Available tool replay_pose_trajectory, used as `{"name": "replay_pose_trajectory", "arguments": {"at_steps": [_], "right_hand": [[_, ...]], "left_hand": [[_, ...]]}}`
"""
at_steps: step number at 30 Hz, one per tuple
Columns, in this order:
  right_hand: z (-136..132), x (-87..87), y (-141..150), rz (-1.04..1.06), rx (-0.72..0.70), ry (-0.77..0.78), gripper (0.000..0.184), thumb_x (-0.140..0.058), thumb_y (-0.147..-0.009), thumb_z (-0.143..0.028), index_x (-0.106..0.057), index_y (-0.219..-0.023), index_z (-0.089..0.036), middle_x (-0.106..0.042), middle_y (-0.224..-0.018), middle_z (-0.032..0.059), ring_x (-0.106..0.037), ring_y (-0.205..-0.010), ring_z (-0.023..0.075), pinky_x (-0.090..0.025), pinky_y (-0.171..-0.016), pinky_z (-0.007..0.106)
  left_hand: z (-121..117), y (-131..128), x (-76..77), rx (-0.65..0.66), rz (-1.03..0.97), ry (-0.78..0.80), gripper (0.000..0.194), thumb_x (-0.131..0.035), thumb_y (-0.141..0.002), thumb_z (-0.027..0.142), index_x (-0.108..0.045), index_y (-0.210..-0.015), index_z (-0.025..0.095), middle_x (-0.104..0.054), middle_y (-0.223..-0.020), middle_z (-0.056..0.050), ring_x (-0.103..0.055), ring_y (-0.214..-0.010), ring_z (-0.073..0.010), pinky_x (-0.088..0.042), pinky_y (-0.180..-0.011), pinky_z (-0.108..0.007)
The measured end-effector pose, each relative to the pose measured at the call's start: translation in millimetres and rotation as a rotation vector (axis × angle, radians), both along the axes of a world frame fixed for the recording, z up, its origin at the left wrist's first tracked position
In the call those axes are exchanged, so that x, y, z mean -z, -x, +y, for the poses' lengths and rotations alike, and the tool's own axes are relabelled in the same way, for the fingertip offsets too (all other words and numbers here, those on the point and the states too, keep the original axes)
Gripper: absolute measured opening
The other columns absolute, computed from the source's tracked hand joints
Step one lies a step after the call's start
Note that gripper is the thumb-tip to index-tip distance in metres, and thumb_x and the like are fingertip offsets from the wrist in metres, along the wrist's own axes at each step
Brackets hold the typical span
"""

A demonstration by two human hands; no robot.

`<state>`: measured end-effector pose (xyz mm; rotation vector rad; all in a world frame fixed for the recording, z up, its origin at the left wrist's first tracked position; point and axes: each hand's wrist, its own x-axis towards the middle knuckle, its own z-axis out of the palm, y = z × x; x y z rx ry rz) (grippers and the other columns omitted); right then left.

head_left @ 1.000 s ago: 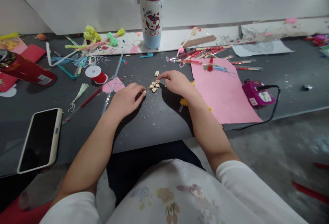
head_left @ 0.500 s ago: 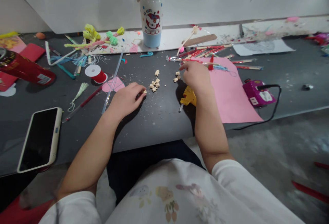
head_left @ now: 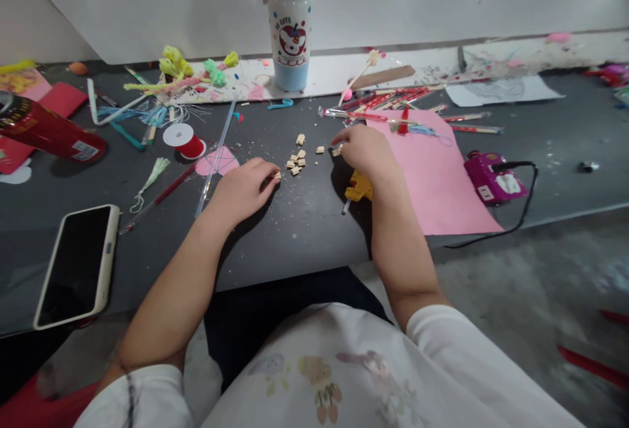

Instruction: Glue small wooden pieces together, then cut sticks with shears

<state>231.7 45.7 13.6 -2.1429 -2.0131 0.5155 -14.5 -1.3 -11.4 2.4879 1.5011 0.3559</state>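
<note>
My left hand (head_left: 244,187) rests on the dark tabletop, thumb and forefinger closed on a small pale wooden piece (head_left: 277,176). Just right of its fingertips lies a cluster of similar short wooden pieces (head_left: 296,162), with one piece (head_left: 301,139) behind the cluster. A single loose piece (head_left: 320,149) sits between the cluster and my right hand (head_left: 364,149). The right forefinger is stretched out to the left, over another wooden piece (head_left: 337,151) partly covered by the hand. Below my right wrist, a yellow glue gun (head_left: 360,187) is partly hidden by the forearm.
A pink sheet (head_left: 437,185) and a purple box with a cable (head_left: 494,179) lie to the right. Behind stand a bottle (head_left: 289,35) and scattered sticks (head_left: 393,97). On the left are a red thread spool (head_left: 189,146), a red can (head_left: 54,130) and a phone (head_left: 76,267).
My right hand moved from the cluster to the right, uncovering the glue gun, then slightly back left. One wooden piece has shifted left from near that hand. The left hand stays in place.
</note>
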Motion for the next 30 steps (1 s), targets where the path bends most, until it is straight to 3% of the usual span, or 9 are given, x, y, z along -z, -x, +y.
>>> {"name": "replay_pose_trajectory", "arguments": {"at_steps": [5,9,17,30], "right_hand": [[1,-1.7,-6,-0.062,0.133,-0.002,0.041,-0.047,-0.081,-0.006,-0.074,-0.111,-0.012,-0.070,-0.120,0.0196,-0.063,-0.117,0.0334,-0.048,-0.094,0.045],[2,-0.9,-7,-0.094,0.154,0.019,0.039,-0.048,-0.081,-0.005,-0.072,-0.113,-0.010,-0.071,-0.115,0.0225,-0.065,-0.114,0.0359,-0.050,-0.091,0.048],[-1,-0.5,-1,-0.053,0.047,0.021,0.038,-0.047,-0.079,-0.007,-0.077,-0.101,-0.013,-0.073,-0.111,0.0200,-0.067,-0.109,0.0351,-0.051,-0.088,0.045],[-3,-4.1,4,0.008,-0.082,0.109,0.036,-0.050,-0.076,-0.012,-0.079,-0.097,-0.018,-0.075,-0.105,0.0158,-0.068,-0.101,0.0303,-0.048,-0.085,0.038]], "left_hand": [[0,1,-0.1,-0.004,-0.002,-0.002,0.026,-0.048,-0.096,0.032,-0.067,-0.109,0.019,-0.070,-0.107,-0.007,-0.065,-0.096,-0.0215,-0.045,-0.071,-0.031],[0,1,-0.4,-0.002,-0.002,0.000,0.026,-0.047,-0.096,0.032,-0.067,-0.109,0.019,-0.070,-0.107,-0.007,-0.065,-0.096,-0.0216,-0.045,-0.072,-0.031],[1,1,0.9,0.005,0.005,-0.002,0.026,-0.047,-0.096,0.033,-0.067,-0.108,0.019,-0.070,-0.107,-0.007,-0.065,-0.096,-0.0217,-0.045,-0.071,-0.031],[0,1,-0.2,0.007,0.015,0.001,0.027,-0.047,-0.097,0.033,-0.067,-0.110,0.019,-0.070,-0.108,-0.007,-0.066,-0.096,-0.0220,-0.045,-0.072,-0.031]]}}
